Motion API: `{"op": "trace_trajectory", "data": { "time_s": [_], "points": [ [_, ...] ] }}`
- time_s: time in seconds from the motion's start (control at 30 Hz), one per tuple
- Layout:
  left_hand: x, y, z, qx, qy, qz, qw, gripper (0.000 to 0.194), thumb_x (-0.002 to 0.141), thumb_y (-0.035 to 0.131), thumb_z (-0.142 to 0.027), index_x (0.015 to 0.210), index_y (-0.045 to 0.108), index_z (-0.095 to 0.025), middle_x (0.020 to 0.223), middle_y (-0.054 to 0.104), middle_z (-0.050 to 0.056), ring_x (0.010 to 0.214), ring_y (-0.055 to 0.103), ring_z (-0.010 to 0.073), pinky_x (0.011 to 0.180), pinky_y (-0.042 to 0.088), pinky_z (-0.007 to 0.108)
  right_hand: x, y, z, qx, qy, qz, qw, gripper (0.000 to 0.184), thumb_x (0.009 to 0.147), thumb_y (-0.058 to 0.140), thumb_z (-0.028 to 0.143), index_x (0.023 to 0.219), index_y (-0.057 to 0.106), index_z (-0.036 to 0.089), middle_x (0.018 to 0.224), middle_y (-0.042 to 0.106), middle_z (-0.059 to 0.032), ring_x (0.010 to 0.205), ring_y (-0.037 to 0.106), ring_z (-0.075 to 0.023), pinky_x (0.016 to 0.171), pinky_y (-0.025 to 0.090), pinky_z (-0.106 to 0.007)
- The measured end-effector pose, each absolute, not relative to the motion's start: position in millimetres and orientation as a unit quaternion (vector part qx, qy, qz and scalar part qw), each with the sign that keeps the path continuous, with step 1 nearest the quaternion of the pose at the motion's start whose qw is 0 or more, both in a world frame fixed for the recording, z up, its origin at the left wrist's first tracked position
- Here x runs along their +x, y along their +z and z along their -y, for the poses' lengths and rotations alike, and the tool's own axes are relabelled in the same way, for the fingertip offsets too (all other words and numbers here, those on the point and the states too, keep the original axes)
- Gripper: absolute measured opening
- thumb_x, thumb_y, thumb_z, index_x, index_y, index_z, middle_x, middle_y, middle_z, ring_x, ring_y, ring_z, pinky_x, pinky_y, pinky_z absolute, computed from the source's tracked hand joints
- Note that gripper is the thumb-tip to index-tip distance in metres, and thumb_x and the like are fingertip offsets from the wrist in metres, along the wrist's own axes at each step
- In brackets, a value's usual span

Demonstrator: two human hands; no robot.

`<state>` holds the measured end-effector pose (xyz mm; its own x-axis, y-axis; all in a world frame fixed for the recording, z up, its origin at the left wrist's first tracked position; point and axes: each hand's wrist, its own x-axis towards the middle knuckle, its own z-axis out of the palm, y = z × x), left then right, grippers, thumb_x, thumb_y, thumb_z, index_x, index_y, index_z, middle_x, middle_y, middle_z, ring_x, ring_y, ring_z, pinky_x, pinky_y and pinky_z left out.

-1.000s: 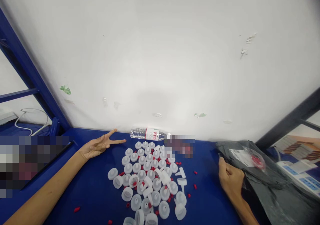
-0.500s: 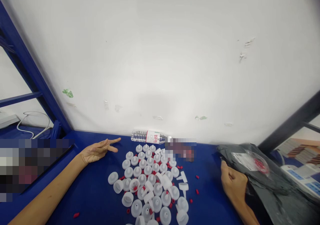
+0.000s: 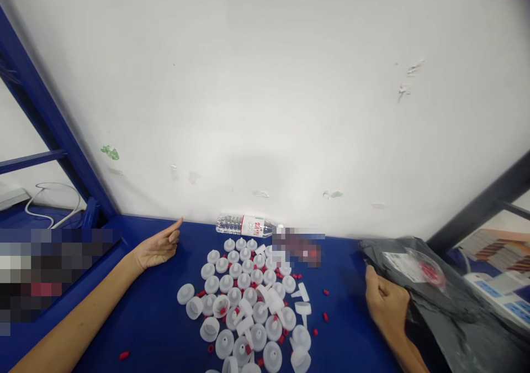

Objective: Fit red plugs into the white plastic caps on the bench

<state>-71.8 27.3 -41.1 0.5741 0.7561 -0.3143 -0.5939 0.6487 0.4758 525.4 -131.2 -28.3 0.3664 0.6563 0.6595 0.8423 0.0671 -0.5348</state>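
A heap of several white plastic caps [image 3: 248,301] lies on the blue table [image 3: 157,329], with small red plugs [image 3: 326,317] scattered among and around them. My left hand [image 3: 159,246] rests on the table left of the heap, index finger pointing up and away, the other fingers curled in, nothing in it. My right hand [image 3: 387,304] rests at the right, fingers closed on the edge of a dark grey plastic bag [image 3: 434,295]. A small clear bag of red plugs [image 3: 430,273] lies on top of that grey bag.
A clear water bottle [image 3: 248,225] lies on its side against the white wall [image 3: 265,96] behind the caps. Blue frame posts [image 3: 49,124] stand at left; a dark post [image 3: 480,201] at right. A white cable [image 3: 49,196] lies far left. Boxes [image 3: 497,290] sit far right.
My left hand has pulled back toward me and folded its spread fingers until only the index finger points out. My right hand has stayed on the grey bag.
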Motion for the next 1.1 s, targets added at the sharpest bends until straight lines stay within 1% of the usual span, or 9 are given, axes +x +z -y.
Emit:
{"op": "trace_trajectory", "data": {
  "time_s": [0.17,0.3,0.53,0.77,1.1],
  "points": [
    [-72,-46,-26,0.186,0.399,-0.29,0.85,0.029,0.099,0.064,-0.035,0.123,0.063,-0.018,0.118,0.067,0.008,0.094,0.069,0.0196,0.078,0.061,0.037,526,-28,131,-0.678,-0.099,0.551,0.476,0.052,0.097,0.047,0.041,0.056,0.019,0.026,0.049,0.022,0.0048,0.042,0.025,-0.0082,0.046,0.022,-0.029],
    [-71,-47,-28,0.205,0.417,-0.319,0.826,0.031,0.099,0.064,-0.035,0.125,0.063,-0.018,0.122,0.066,0.009,0.1,0.068,0.0215,0.083,0.061,0.04,524,-26,132,-0.677,-0.101,0.551,0.477,0.052,0.097,0.046,0.04,0.056,0.019,0.026,0.048,0.023,0.0046,0.042,0.026,-0.0083,0.045,0.023,-0.029],
    [-69,-43,-33,0.228,0.465,-0.359,0.776,0.032,0.099,0.064,-0.036,0.126,0.062,-0.019,0.125,0.065,0.009,0.103,0.068,0.0226,0.086,0.06,0.042,523,-24,132,-0.67,-0.11,0.562,0.472,0.051,0.097,0.046,0.04,0.056,0.018,0.026,0.048,0.022,0.0048,0.042,0.025,-0.0082,0.046,0.021,-0.03],
    [-67,-43,-25,0.256,0.521,-0.362,0.729,0.033,0.099,0.065,-0.036,0.127,0.062,-0.018,0.126,0.065,0.009,0.103,0.067,0.0227,0.086,0.06,0.043,523,-25,130,-0.663,-0.12,0.576,0.463,0.052,0.097,0.045,0.039,0.054,0.02,0.025,0.048,0.023,0.0053,0.042,0.025,-0.0077,0.047,0.021,-0.03],
    [-60,-38,-18,0.274,0.545,-0.354,0.708,0.03,0.1,0.063,-0.035,0.125,0.063,-0.019,0.125,0.065,0.009,0.101,0.067,0.0213,0.085,0.06,0.041,520,-22,131,-0.661,-0.122,0.581,0.46,0.053,0.098,0.045,0.04,0.054,0.019,0.025,0.048,0.024,0.0053,0.043,0.025,-0.0078,0.047,0.022,-0.03]
  ]
}}
